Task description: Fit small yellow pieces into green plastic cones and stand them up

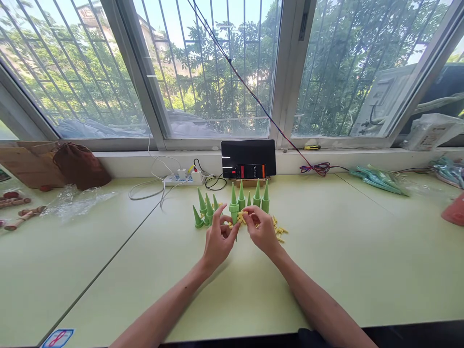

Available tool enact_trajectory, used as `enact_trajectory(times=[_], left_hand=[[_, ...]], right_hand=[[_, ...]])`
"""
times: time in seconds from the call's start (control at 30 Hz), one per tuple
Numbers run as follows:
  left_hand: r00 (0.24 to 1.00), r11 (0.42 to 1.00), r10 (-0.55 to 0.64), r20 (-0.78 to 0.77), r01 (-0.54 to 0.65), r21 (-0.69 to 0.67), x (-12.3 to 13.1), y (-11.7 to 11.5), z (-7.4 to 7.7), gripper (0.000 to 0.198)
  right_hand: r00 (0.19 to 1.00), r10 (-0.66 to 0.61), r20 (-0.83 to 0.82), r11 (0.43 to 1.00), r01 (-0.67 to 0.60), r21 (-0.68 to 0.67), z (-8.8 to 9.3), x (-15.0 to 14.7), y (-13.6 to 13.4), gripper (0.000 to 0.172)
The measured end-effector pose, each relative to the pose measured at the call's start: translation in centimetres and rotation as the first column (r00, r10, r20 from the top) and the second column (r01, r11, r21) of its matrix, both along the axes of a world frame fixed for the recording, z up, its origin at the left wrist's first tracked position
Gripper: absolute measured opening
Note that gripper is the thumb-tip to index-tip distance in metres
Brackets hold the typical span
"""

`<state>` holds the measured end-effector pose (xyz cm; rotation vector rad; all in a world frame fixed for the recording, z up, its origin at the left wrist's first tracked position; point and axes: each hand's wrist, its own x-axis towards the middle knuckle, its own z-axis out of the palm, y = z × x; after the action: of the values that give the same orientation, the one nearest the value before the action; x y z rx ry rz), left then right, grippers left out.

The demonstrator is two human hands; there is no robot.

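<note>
My left hand [218, 237] is closed on a green plastic spike [234, 210], thumb and fingers around its lower part, with its narrow tip pointing down. Close beside it, my right hand [261, 231] pinches a small yellow plastic piece [241, 213] between thumb and fingertips, near the spike's side. Whether the two parts touch I cannot tell. Behind the hands stand several green cones, among them a tall one [266, 197] at the right and a short one [197, 218] at the left. Loose yellow pieces [281, 232] lie on the table beside and partly behind my right hand.
A dark tablet [248, 157] leans at the back, a phone showing a timer [251, 171] before it. A power strip [184, 180] with cables lies left of it. Plastic wrap [78, 200] and a brown bag [82, 166] are farther left; teal bags [379, 180] lie right.
</note>
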<state>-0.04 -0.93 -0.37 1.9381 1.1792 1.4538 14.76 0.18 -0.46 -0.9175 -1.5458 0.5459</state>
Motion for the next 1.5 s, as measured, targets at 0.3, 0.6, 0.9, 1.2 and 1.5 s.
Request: enact_trajectory(times=[0.3, 0.6, 0.9, 1.2, 1.5], left_hand=[[0.997, 0.999, 0.037, -0.068, -0.036, 0.022, -0.11, 0.16, -0.14, 0.057], [0.994, 0.996, 0.078, -0.079, -0.074, 0.049, -0.07, 0.26, -0.11, 0.047], [0.991, 0.994, 0.097, -0.091, -0.092, 0.057, -0.13, 0.41, -0.32, 0.046], [0.994, 0.996, 0.07, -0.084, -0.066, 0.054, -0.1, 0.34, -0.18, 0.044], [0.996, 0.999, 0.045, -0.083, -0.044, 0.012, -0.16, 0.5, -0.46, 0.046]], right_hand=[[0.999, 0.041, 0.018, 0.999, -0.041, 0.014, -0.14, -0.16, -0.04, 0.019], [0.998, 0.057, 0.027, 0.998, -0.057, 0.002, 0.0, -0.13, -0.17, 0.02], [0.998, 0.042, 0.049, 0.998, -0.044, 0.033, 0.1, -0.07, -0.23, 0.018], [0.997, 0.063, 0.048, 0.998, -0.063, 0.004, 0.24, -0.16, -0.25, 0.019], [0.997, 0.063, 0.048, 0.998, -0.063, -0.02, -0.14, -0.24, -0.03, 0.025]])
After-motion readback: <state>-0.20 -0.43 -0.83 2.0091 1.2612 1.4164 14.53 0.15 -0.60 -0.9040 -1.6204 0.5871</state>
